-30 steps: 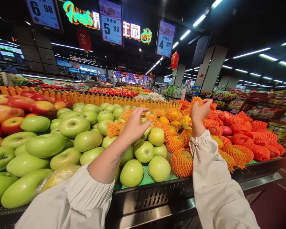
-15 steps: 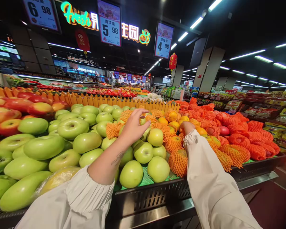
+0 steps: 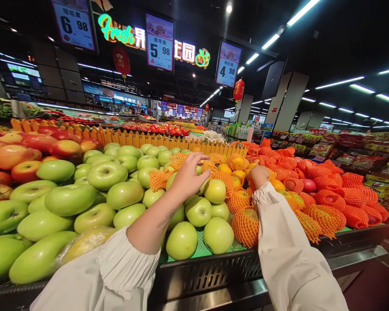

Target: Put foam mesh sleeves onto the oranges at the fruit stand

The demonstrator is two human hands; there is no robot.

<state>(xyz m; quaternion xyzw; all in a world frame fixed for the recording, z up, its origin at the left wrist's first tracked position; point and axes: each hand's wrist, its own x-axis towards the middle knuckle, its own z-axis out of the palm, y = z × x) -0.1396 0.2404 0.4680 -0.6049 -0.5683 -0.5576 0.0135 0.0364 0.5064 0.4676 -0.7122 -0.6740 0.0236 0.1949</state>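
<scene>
My left hand point(image 3: 187, 177) reaches over a heap of green apples point(image 3: 106, 173), its fingers curled round a small green apple point(image 3: 199, 170) at the back of the pile. My right hand point(image 3: 258, 174) is down among oranges in orange foam nets point(image 3: 245, 224); only the back of the hand shows and its fingers are hidden in the fruit. Both arms wear white sleeves. A loose orange net point(image 3: 159, 179) lies on the apples just left of my left hand.
A black slotted crate edge point(image 3: 207, 270) fronts the display. Red-yellow apples point(image 3: 14, 155) lie far left, net-wrapped red fruit point(image 3: 343, 203) to the right. A yellow picket divider point(image 3: 142, 139) runs behind. Price signs point(image 3: 160, 41) hang overhead.
My right hand, raised a second ago with a net-wrapped orange, has come down into the oranges. My left hand has stayed on the same small apple. The view has tilted slightly.
</scene>
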